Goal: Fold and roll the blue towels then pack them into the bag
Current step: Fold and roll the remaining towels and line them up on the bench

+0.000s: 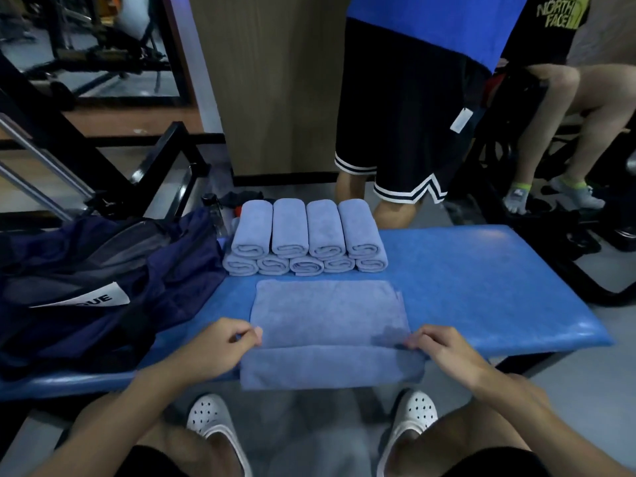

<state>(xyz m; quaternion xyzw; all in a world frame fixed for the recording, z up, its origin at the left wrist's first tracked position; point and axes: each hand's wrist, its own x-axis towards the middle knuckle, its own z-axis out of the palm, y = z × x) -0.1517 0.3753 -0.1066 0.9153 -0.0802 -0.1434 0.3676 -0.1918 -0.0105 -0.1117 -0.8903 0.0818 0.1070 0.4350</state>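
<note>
Nearest the camera, two bare knees and two white clogs with holes show on the floor; the bottom of the frame cuts off the legs. Above them, two hands work at the near edge of a blue padded bench. The left hand pinches the left edge of one flat blue towel between thumb and fingers. The right hand grips the right edge with curled fingers, whose tips are hidden in the cloth. A crease runs across the towel between the hands. The far part lies flat on the bench and the near band drops over the bench's front edge. Whether that band is doubled over is hard to make out.

Just beyond the flat towel sit nine rolled towels, four on top of five. Only the spiral ends of the lower five show.

A dark blue bag slumps on the left end of the bench, and its white label is partly hidden, reading only "GUE". A bottle stands half hidden behind it.

Farther back are two people, both cut off by the frame. One stands in black shorts, and the other sits at the right in grey socks.
</note>
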